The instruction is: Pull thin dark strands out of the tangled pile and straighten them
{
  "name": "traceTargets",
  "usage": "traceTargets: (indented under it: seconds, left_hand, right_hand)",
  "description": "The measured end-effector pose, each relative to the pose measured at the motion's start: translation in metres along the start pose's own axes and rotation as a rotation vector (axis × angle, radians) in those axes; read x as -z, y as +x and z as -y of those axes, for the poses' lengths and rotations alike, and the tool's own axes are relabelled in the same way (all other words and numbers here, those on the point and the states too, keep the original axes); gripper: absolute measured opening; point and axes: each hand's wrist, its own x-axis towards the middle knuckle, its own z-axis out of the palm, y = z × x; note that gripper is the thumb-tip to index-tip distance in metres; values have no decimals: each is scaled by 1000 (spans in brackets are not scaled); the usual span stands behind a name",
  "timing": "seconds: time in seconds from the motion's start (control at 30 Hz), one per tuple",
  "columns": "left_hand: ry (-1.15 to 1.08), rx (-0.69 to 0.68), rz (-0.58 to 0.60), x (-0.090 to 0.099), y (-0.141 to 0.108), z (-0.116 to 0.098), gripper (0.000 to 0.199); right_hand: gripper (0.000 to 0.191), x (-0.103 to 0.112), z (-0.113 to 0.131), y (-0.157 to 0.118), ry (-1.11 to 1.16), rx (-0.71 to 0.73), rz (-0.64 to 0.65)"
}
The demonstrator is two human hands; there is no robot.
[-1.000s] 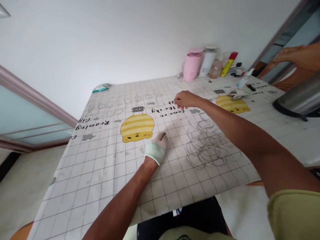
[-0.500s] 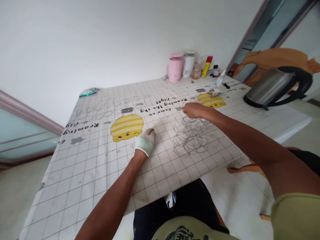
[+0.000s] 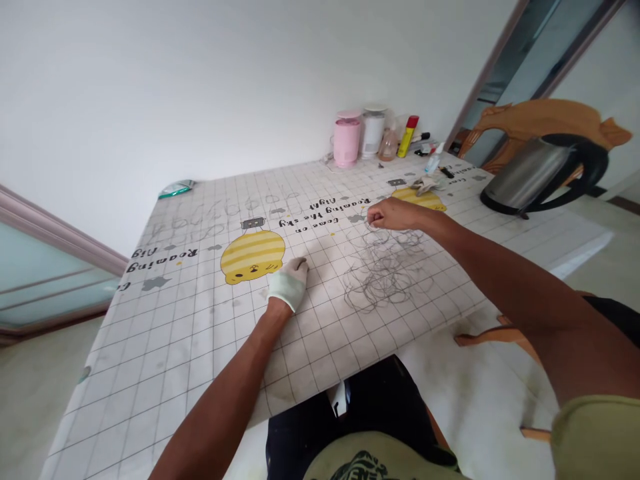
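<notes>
My left hand point(image 3: 290, 283), in a white glove, rests closed on the checked tablecloth point(image 3: 320, 363), beside a printed yellow balloon figure. Whatever its fingers may hold is too small to make out. My bare right hand point(image 3: 393, 213) is closed in a pinch at the upper edge of a loose tangle of thin dark strands point(image 3: 387, 277). Any strand between its fingertips is too fine to tell. Separate curved strands lie around the tangle. A crumpled whitish glove point(image 3: 426, 185) lies farther back, beyond my right hand.
At the back stand a pink container point(image 3: 347, 140), a white one point(image 3: 373, 133), a bottle point(image 3: 389, 145) and a yellow can point(image 3: 408, 137). A metal kettle point(image 3: 527, 173) is at right, near a wooden chair point(image 3: 545, 113). A green-edged packet point(image 3: 177, 189) lies back left.
The view has shifted slightly. My right hand has lifted a little and turned, showing more of its curled fingers. My left hand stays in place.
</notes>
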Motion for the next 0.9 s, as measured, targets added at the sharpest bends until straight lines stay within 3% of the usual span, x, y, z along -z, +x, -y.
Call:
traceTargets:
  seconds: [0.23,0.4,0.5,0.63,0.9]
  left_hand:
    - [-1,3,-21,1,1,-1,34]
    - [1,-5,-19,2,1,-2,34]
    - [3,1,-13,2,1,-1,33]
    - [-12,8,-10,1,2,1,33]
    - [-45,-1,1,-3,9,9,35]
  right_hand:
    - [12,27,2,-17,1,-66,-70]
    - [14,30,-48,-22,-37,-130,-71]
    - [16,29,-83,-19,-136,-181,47]
    - [16,18,-97,3,-325,-234,53]
    - [40,-21,-68,80,-385,-215,-35]
